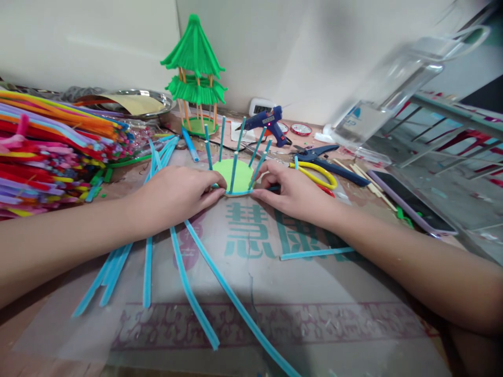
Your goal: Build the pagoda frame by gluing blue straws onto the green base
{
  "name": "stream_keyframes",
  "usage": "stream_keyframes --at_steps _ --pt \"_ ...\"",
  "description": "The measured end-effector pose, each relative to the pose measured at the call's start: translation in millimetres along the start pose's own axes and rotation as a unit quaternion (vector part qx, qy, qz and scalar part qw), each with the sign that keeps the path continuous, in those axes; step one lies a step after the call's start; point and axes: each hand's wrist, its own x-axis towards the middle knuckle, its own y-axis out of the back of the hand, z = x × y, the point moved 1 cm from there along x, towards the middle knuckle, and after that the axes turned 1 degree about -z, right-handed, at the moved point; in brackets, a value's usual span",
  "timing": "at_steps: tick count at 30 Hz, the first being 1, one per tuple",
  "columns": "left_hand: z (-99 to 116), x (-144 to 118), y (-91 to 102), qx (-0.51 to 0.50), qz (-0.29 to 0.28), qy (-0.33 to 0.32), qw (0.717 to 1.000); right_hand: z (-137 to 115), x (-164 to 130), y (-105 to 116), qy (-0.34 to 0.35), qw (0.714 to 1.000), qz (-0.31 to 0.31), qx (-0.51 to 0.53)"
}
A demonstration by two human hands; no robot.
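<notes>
One camera, worn on the person's head, looks forward and down at the pale-green disc (244, 170), which lies close in front, near the middle of the wide view. Nearer than the disc, a printed plastic sheet (314, 288) fills the foreground; beyond the disc the view meets a white wall (334, 63) and, well right of the disc, the floor (479, 201).

Disc (242, 172) lime green w/ lt blue front edge; sticks (233, 173) on it dk teal. Loose strips (147, 277) lt blue. Mat (341, 290) cloudy grey-white w/ teal characters & purplish scroll-pattern band. Model tower (194, 52): bright green roofs, tan posts. Pipe cleaners (51, 152) multicol., incl. red, orange, yellow, pink, lilac. Glue gun (270, 123) dk blue w/ sm. red light. Phone (412, 201): black screen, lilac edge. Wall (310, 52) off-white.
</notes>
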Motion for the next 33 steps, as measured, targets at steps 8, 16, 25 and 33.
stream_keyframes --at_steps 8,16,25,33 --pt "0 -1 0.1 0.01 0.012 -0.013 1.0 9 0 7 0.129 0.974 0.09 -0.161" --pt "-1 -1 -0.9 0.015 -0.001 -0.005 1.0 0 -12 15 0.305 0.881 0.098 -0.35" --pt "-1 -1 -1.6 0.007 -0.011 0.0 1.0 -4 -5 8 0.259 0.899 -0.027 -0.352" --pt "-1 -1 -1.2 0.003 -0.014 0.005 1.0 -3 -4 -1 0.264 0.909 -0.011 -0.321"
